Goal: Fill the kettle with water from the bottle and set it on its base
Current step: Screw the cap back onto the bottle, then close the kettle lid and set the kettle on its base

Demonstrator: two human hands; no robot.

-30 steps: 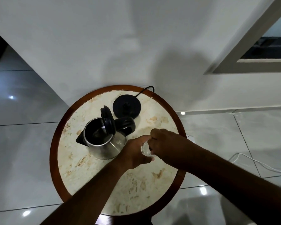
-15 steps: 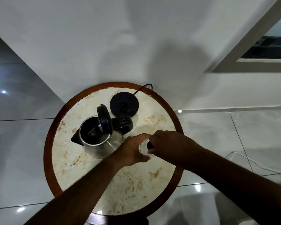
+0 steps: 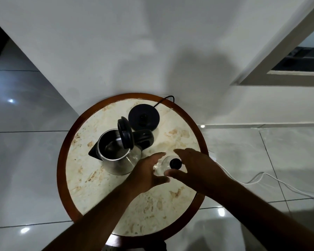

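Observation:
A steel kettle (image 3: 120,163) with a black handle stands left of centre on the round marble table (image 3: 98,189), its black lid (image 3: 125,134) flipped up and its inside visible. Behind it lies the round black base (image 3: 143,118). A clear bottle (image 3: 160,166) with a black cap (image 3: 175,163) stands just right of the kettle. My left hand (image 3: 145,174) wraps around the bottle from the left. My right hand (image 3: 198,171) hovers over the cap, with finger and thumb spread on either side and not gripping it.
The table has a brown wooden rim and stands against a white wall. The base's black cord (image 3: 166,99) runs off the far edge. A white cable (image 3: 261,175) trails over the glossy tiled floor at the right.
My right hand, which was closed over the bottle's top, has opened and drawn back, so the black cap now shows. My left hand stays on the bottle.

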